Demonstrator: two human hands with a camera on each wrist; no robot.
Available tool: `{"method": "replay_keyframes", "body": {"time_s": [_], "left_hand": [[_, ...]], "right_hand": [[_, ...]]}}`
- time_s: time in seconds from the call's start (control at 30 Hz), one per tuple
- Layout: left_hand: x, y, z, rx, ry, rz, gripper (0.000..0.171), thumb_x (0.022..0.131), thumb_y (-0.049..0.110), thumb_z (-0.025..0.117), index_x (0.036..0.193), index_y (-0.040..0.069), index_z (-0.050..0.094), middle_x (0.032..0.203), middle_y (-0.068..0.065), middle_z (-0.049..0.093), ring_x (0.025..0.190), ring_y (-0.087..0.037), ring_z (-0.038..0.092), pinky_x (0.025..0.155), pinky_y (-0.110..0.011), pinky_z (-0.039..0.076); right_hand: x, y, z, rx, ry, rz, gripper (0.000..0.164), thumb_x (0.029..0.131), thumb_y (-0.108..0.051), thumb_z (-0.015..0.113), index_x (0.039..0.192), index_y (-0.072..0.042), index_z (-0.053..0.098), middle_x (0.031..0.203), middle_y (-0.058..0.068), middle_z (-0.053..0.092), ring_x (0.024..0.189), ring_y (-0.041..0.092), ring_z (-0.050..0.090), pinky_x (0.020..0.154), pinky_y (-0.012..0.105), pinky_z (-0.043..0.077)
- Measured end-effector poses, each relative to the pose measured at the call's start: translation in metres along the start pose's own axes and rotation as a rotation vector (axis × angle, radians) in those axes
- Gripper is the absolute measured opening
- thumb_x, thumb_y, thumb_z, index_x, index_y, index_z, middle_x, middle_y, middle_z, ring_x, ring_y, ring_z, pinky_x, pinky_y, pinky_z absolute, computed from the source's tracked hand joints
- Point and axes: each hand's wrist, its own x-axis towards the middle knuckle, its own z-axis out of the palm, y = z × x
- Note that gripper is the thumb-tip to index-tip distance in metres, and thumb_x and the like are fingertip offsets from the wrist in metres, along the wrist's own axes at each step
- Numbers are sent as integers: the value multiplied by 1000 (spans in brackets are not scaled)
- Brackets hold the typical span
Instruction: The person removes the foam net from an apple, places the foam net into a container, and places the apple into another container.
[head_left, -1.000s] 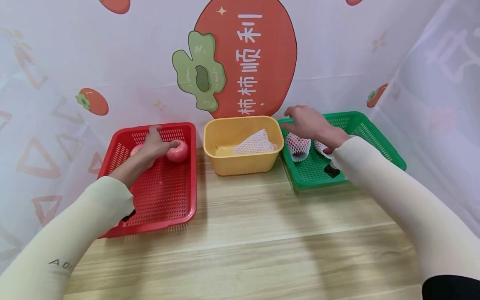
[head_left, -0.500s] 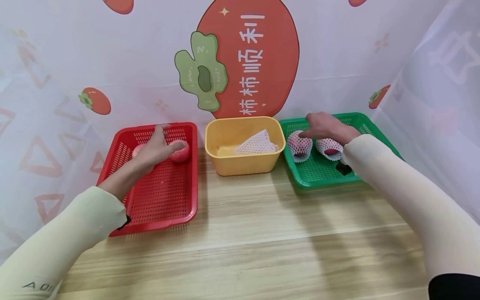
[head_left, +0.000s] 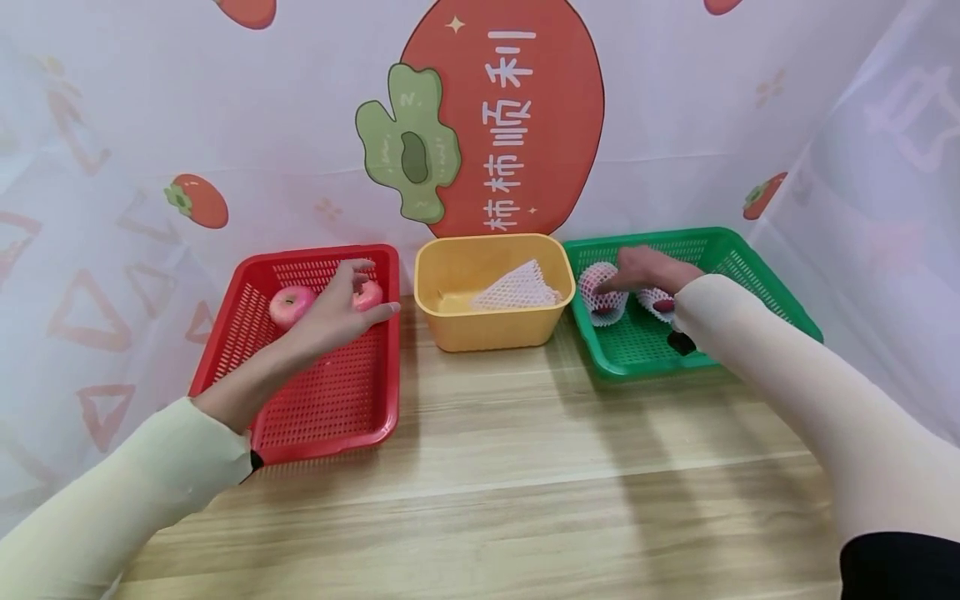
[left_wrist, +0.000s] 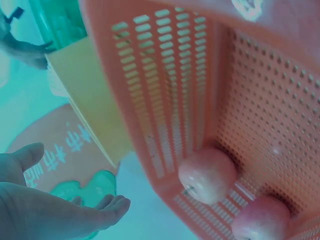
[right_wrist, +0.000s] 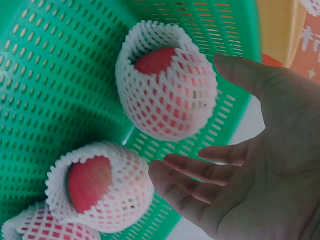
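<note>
My left hand [head_left: 337, 310] hovers over the red basket [head_left: 388, 392], fingers spread and holding nothing. Two bare pink apples lie at the basket's far end: one apple [head_left: 292, 306] shows whole, while the other apple [head_left: 369, 295] is partly behind the hand. My right hand [head_left: 651, 268] reaches into the green basket [head_left: 611, 367]. In the right wrist view its thumb and fingers stand apart beside an apple in a white foam net [right_wrist: 170, 95], the thumb tip right at the net. A second netted apple [right_wrist: 112, 185] lies close to the fingertips, and a third netted apple [right_wrist: 55, 225] shows partly below.
Between the baskets stands a yellow container [head_left: 491, 332] with a white foam net [head_left: 516, 287] in it. All three stand along the back of a wooden table [head_left: 480, 467], before a printed cloth backdrop [head_left: 300, 100].
My left hand has moved right and opened out, uncovering the left apple. The right hand has shifted right from beside the yellow container, then lowered among the netted apples.
</note>
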Motion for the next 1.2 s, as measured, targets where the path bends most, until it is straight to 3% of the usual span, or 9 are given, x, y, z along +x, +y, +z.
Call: {"method": "replay_keyframes", "body": {"time_s": [0.17,0.37,0.5,0.67,0.87,1.07,1.2], "left_hand": [[-8,8,7,17,-25,7,84,101,34,71,162,6,20,165,-25,32,154,-43,33,122,-62,34],[-16,12,17,5,-44,51,80,101,31,72,161,7,25,164,-23,33,154,-45,32,120,-61,37],[-20,14,24,-3,-64,70,78,101,31,72,162,10,27,165,-17,34,157,-41,29,121,-61,36],[-23,15,32,0,-76,102,77,100,27,73,160,7,30,163,-17,38,155,-40,32,122,-61,35],[-28,17,39,12,-105,92,79,99,30,74,161,10,29,161,-14,42,154,-38,34,120,-65,35],[-32,18,45,-1,-118,133,78,98,31,75,158,7,33,160,-17,44,152,-36,37,122,-63,33],[-35,17,48,-4,-129,130,76,98,32,75,157,8,34,160,-19,43,153,-37,35,124,-63,30]], "right_hand": [[6,-3,6,54,-39,51,56,95,-55,70,105,0,66,80,8,51,78,26,56,62,29,42],[7,-9,7,47,-59,87,69,96,-59,68,125,3,62,107,18,62,104,36,61,80,41,55],[7,-11,7,46,-65,88,68,97,-55,67,128,5,60,117,21,63,108,39,61,89,48,57],[16,-14,9,34,-79,107,65,96,-54,68,124,4,60,118,22,62,108,39,64,81,43,60],[24,-18,10,32,-107,147,67,96,-53,68,129,4,57,121,23,61,108,39,64,75,39,60],[21,-22,12,147,-115,175,65,97,-45,67,136,5,53,129,25,59,111,36,61,91,45,61],[17,-26,14,194,-77,166,60,96,-43,69,130,6,58,124,24,61,106,34,61,90,45,62]]}}
